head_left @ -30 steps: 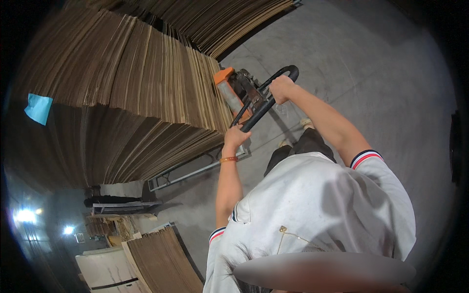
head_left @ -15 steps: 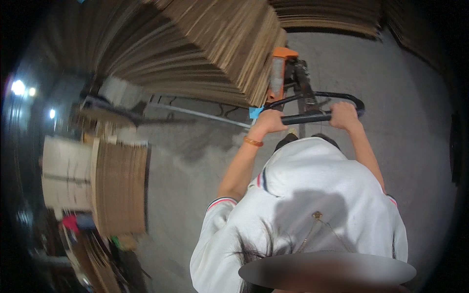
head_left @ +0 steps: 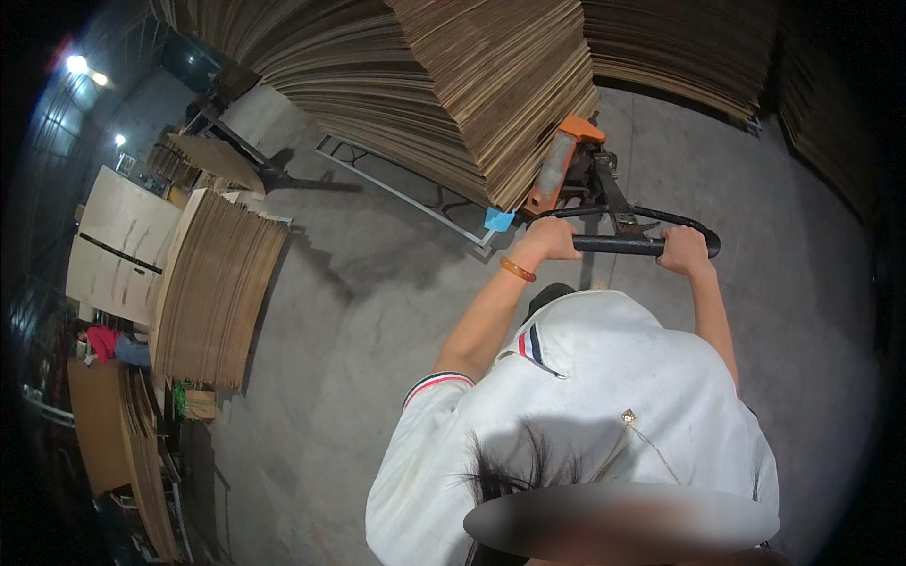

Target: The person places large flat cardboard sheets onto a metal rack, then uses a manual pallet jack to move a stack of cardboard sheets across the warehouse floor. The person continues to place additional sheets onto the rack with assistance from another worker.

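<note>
Both of my hands are wrapped round the black looped handle (head_left: 618,245) of an orange pallet jack (head_left: 555,170). My left hand (head_left: 547,241), with an amber bangle at its wrist, is closed on the left end of the grip. On the right end sits my right hand (head_left: 683,249), also closed. The jack's body stands beyond the handle, beside a tall stack of cardboard sheets (head_left: 491,85). A light blue tag (head_left: 499,220) shows at the stack's near corner, just past my left hand.
A grey metal frame (head_left: 406,193) lies under the stack. More cardboard (head_left: 679,57) stands at the far right. To the left is another cardboard stack (head_left: 222,292), with a person in a red top (head_left: 102,341) beyond it. Grey concrete floor (head_left: 321,396) lies between.
The handle and both hands have shifted slightly right and downward in view, still gripping. The large stack and jack have shifted right and down too, while the left stack now appears higher.
</note>
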A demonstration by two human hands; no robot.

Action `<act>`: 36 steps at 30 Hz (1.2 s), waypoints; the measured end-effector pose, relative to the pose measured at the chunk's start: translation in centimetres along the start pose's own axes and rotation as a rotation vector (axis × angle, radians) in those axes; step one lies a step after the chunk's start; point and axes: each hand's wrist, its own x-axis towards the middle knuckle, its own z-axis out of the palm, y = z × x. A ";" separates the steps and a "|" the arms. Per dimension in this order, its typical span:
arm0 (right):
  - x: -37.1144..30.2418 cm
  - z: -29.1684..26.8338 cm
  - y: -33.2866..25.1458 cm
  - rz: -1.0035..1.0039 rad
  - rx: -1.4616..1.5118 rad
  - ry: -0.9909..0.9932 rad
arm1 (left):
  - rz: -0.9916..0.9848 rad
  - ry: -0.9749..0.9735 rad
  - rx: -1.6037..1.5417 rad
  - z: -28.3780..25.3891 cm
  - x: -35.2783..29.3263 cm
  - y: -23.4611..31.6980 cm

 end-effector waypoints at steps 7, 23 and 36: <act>-0.4 0.0 0.1 -0.009 0.032 0.079 | 0.051 0.054 -0.009 -0.1 0.1 -0.2; 3.1 0.7 4.6 -0.064 0.049 -0.020 | -0.071 -0.004 -0.025 0.0 3.2 3.1; 5.6 1.7 4.5 -0.044 0.060 -0.022 | -0.058 -0.051 -0.024 0.6 5.7 1.7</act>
